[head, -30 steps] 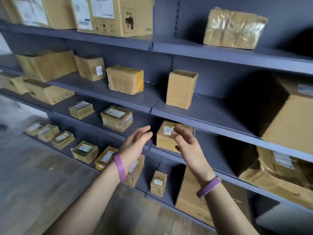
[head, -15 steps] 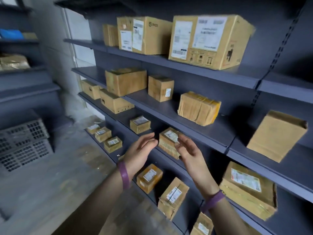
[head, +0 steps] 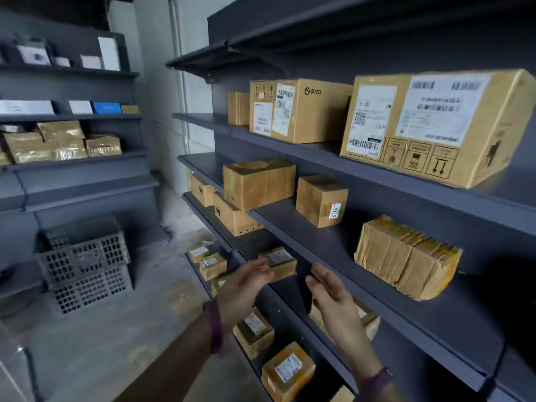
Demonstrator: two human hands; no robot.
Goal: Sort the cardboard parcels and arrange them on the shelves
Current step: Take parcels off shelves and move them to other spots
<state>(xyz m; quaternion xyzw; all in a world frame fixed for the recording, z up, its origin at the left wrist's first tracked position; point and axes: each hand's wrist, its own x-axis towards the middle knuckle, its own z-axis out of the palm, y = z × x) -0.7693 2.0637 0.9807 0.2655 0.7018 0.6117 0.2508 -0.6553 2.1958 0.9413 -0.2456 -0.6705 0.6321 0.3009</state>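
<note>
**Left hand** (head: 243, 288): at 6 o'clock of the view. Fingers straight and together, palm turned inward, holding nothing. Purple wristband (head: 215, 329) on the wrist.

**Right hand** (head: 333, 300): at 3 o'clock of the left hand, likewise flat and empty. Its palm faces the other, with a gap between them.

**Small labelled parcel** (head: 280, 261): on a lower shelf, at 12 o'clock of that gap. Whether the left fingertips touch it cannot be told.

**Grey shelving** (head: 333, 245): fills the view from 12 to 5 o'clock.
- Upper shelf, 1 to 2 o'clock: plain box (head: 238, 108), PICO box (head: 314, 111), large labelled carton (head: 435, 126).
- Next shelf down, centre to 4 o'clock: taped box (head: 258, 184), stickered box (head: 320, 200), taped bundle (head: 406, 259), each standing apart.
- Bottom tiers, 6 o'clock: low parcels (head: 288, 369) with white labels.

**Plastic crate** (head: 84, 274): on the floor at 8 o'clock.

**Second shelving** (head: 75, 162): at 10 o'clock, carrying shiny-taped parcels (head: 62, 140).
</note>
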